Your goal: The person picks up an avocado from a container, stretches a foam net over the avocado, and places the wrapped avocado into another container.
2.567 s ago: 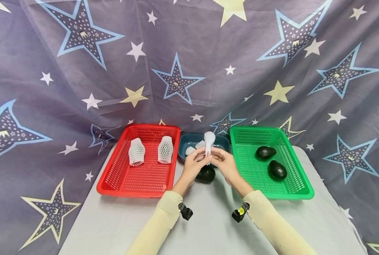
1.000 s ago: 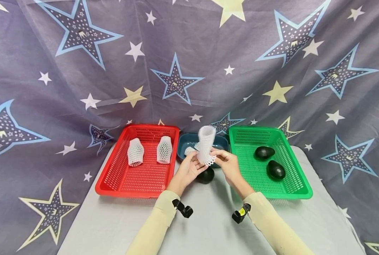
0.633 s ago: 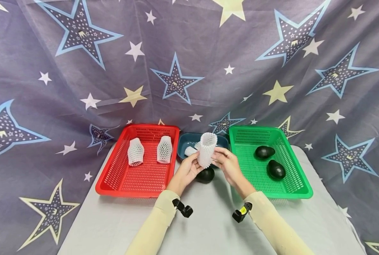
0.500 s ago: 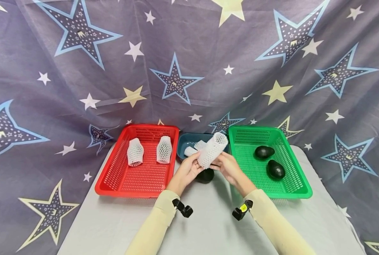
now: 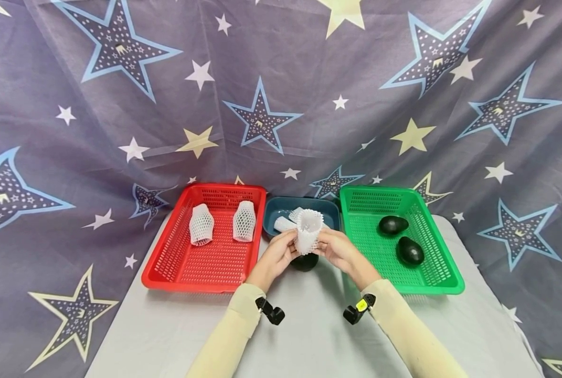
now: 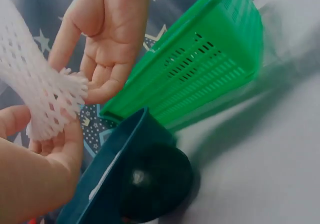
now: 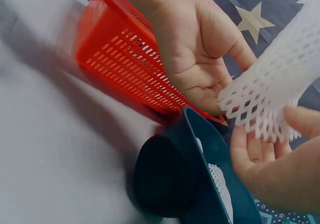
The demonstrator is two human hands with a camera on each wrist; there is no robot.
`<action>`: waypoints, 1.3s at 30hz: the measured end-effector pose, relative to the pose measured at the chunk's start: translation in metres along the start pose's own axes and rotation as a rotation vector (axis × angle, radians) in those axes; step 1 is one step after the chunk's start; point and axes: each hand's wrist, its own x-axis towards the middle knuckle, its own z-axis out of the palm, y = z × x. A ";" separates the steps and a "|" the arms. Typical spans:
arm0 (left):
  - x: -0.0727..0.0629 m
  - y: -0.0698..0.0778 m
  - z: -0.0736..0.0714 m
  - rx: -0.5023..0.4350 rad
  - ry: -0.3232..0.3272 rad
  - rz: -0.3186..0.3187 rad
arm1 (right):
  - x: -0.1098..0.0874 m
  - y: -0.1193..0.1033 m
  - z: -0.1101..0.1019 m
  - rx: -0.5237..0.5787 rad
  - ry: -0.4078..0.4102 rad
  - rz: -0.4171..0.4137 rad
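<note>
A white foam net sleeve (image 5: 307,233) stands upright between my two hands, its open top toward the head camera. My left hand (image 5: 275,258) pinches its left side low down, and my right hand (image 5: 341,253) grips the right side with thumb and fingers. In both wrist views the sleeve's scalloped lower edge spreads between the fingers. Nothing shows inside the sleeve. Below the hands, a dark avocado (image 5: 304,262) lies on the table against the blue bin (image 6: 107,176), partly covered in the head view by the hands and sleeve.
The red basket (image 5: 191,286) at left holds two net-wrapped avocados (image 5: 201,226). A green basket (image 5: 403,290) at right holds two bare avocados (image 5: 410,252). More foam sleeves (image 5: 284,224) lie in the blue bin between them. A star-patterned curtain hangs behind.
The sleeve was narrow and bunched between the fingertips, then opened into a wide tube. It tilted right half a second ago and now stands upright and lower, with both hands still on it.
</note>
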 end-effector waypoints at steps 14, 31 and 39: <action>-0.003 -0.019 -0.019 0.136 0.166 -0.018 | -0.002 0.029 -0.004 0.056 0.269 0.025; -0.002 -0.042 -0.032 0.047 0.499 0.031 | 0.010 0.055 0.022 -0.229 0.522 -0.135; 0.005 -0.056 -0.035 0.005 0.642 0.137 | 0.027 0.059 0.037 -0.392 0.525 -0.238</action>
